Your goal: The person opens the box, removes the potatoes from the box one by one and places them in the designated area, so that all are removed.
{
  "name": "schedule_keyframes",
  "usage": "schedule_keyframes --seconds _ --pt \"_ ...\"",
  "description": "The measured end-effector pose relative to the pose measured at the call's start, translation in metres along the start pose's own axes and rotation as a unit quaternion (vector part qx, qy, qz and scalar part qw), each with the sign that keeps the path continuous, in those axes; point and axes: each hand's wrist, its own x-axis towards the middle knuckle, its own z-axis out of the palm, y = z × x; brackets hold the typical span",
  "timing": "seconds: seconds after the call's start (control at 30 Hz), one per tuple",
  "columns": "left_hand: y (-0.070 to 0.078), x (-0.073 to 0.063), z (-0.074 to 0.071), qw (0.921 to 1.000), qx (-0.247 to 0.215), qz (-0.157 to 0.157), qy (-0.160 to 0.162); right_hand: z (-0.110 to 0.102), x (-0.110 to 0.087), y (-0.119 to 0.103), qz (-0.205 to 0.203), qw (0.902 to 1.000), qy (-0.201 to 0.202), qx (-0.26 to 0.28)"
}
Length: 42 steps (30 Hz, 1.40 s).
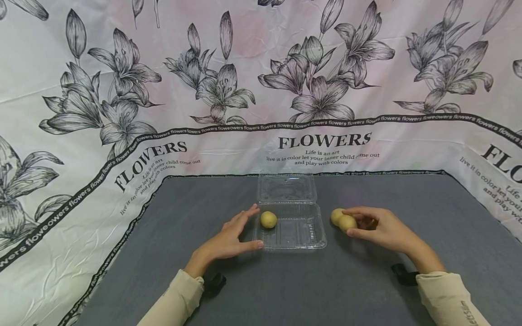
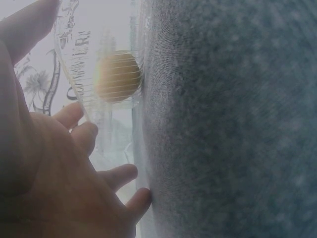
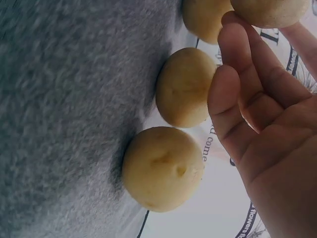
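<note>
A clear plastic clamshell box (image 1: 299, 235) lies with its lid (image 1: 287, 188) folded back. One small round yellow potato (image 1: 268, 219) sits in its left part, and shows through the ribbed wall in the left wrist view. Beside the box's left side my left hand (image 1: 230, 240) spreads its thumb and fingers, holding nothing. To the right of the box, my right hand (image 1: 383, 228) pinches a potato (image 1: 347, 223) between thumb and fingers. Just behind that one is another potato (image 1: 336, 216). The right wrist view shows more potatoes (image 3: 163, 168) on the table under my curled fingers.
A grey cloth-like surface (image 1: 244, 290) covers the table. White fabric with printed flowers (image 1: 228, 149) hangs behind it and along both sides. Dark wrist straps (image 1: 215, 285) sit near each cuff.
</note>
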Motion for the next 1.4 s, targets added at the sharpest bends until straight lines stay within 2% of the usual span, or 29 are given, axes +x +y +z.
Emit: schedule_keyframes --seconds 0.33,0.73,0.9,1.4 --pt "0.0 0.0 0.0 1.0 -0.001 0.002 0.0 -0.001 -0.003 0.004 0.013 0.9996 -0.026 0.002" --pt "-0.001 -0.001 0.0 1.0 -0.003 -0.004 -0.004 -0.004 -0.005 0.008 0.0 0.9994 -0.03 -0.015" --pt "0.0 -0.001 0.0 1.0 -0.005 -0.002 -0.004 -0.003 -0.006 0.011 -0.018 0.9991 -0.032 -0.022" --pt "0.001 -0.001 0.0 1.0 0.0 -0.003 -0.002 0.001 -0.005 0.014 -0.051 0.9944 -0.072 0.057"
